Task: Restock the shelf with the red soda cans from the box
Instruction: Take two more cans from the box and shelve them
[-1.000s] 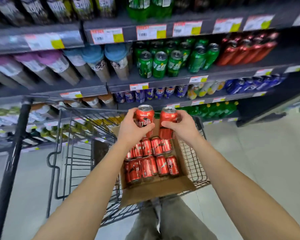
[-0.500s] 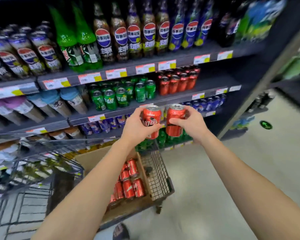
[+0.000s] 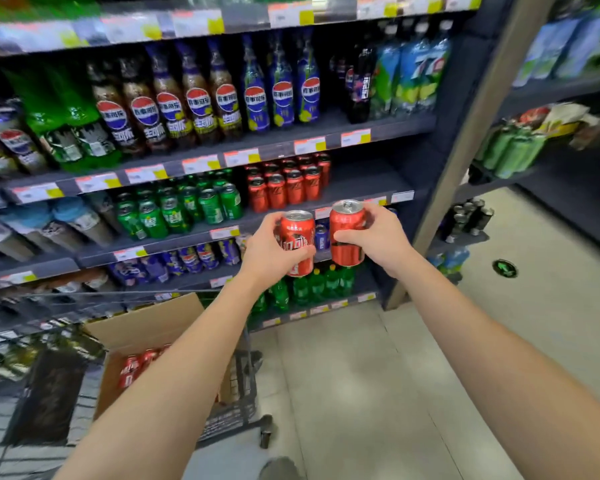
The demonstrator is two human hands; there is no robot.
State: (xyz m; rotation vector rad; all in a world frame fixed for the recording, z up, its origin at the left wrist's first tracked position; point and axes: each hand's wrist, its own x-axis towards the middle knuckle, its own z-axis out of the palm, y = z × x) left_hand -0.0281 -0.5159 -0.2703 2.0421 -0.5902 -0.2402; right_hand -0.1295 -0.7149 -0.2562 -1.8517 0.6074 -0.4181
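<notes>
My left hand (image 3: pixel 269 251) grips an upright red soda can (image 3: pixel 298 237), and my right hand (image 3: pixel 378 240) grips a second red can (image 3: pixel 347 223) beside it. Both cans hover in front of the shelf edge, just below the row of red cans (image 3: pixel 288 188) on the middle shelf (image 3: pixel 368 188). That shelf has bare room to the right of the red row. The cardboard box (image 3: pixel 146 323) sits in the shopping cart at lower left, with several red cans (image 3: pixel 136 367) showing inside, partly hidden by my left forearm.
Green cans (image 3: pixel 187 206) stand left of the red row. Large soda bottles (image 3: pixel 201 102) fill the shelf above, blue cans and green bottles the ones below. The wire cart (image 3: pixel 236 403) is at lower left. A slanted shelf post (image 3: pixel 465 140) and tiled floor lie to the right.
Both hands lifted the two cans out of the box and carried them up and right toward the red can row. My view swung right; the cart now sits lower left.
</notes>
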